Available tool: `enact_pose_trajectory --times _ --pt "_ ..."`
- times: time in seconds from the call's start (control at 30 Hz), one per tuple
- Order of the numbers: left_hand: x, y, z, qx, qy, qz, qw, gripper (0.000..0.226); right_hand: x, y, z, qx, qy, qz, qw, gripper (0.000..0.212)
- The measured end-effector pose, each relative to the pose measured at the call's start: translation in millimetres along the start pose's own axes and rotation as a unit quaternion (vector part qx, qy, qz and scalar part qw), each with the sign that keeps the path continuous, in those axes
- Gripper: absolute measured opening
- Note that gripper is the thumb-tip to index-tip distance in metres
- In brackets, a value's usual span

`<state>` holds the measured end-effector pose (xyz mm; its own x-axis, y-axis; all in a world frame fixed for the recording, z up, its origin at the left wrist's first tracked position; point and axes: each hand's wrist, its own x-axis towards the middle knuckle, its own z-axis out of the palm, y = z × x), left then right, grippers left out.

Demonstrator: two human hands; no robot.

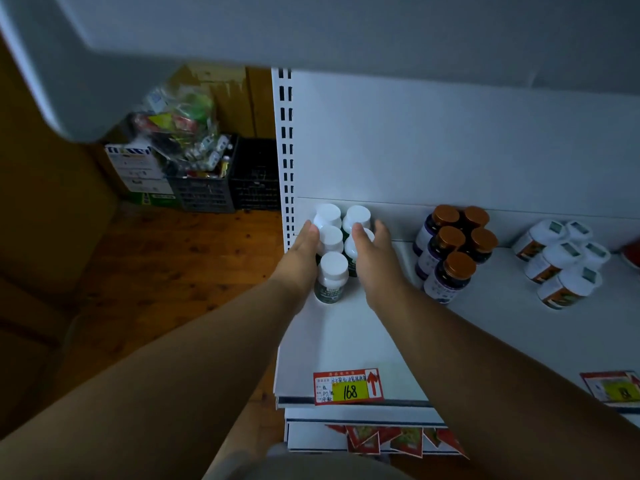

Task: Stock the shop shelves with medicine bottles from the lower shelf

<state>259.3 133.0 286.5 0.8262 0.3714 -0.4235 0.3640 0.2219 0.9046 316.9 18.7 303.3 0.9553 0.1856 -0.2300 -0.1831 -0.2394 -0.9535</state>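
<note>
Both hands flat, fingers straight: left hand [300, 252] and right hand [375, 261] flank white-capped bottles [333, 268]. Squeeze evenly, slide block back, avoid tipping.

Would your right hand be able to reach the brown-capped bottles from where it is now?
Probably yes: the right hand rests against the white-capped bottles, and only bare shelf lies between it and the brown-capped bottles just to its right.

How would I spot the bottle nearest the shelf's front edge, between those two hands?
Find the white shelf, left end. Five white-capped bottles cluster there between both hands. Yours is the front bottle, standing alone ahead of the two pairs, green label showing.
</note>
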Motion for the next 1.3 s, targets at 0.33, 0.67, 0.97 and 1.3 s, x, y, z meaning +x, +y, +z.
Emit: enact_pose_trajectory --times 0.33,0.67,0.97,1.3 --pt "4 6 -2 0.058 -0.034 0.044 0.997 0.043 4 2 -2 -0.013 -0.001 -0.022 1.000 0.041" --pt "9 2 -3 0.092 -0.035 0.050 0.994 0.056 11 7 -3 -0.049 -0.002 -0.017 0.999 0.048" --pt "8 7 -4 0.091 -0.045 0.050 0.994 0.048 10 6 -1 -0.043 0.012 -0.028 0.999 0.046" --pt "-25 -8 -20 0.090 0.045 0.080 0.992 0.048 -21 21 -14 -0.079 0.052 -0.038 0.995 0.058"
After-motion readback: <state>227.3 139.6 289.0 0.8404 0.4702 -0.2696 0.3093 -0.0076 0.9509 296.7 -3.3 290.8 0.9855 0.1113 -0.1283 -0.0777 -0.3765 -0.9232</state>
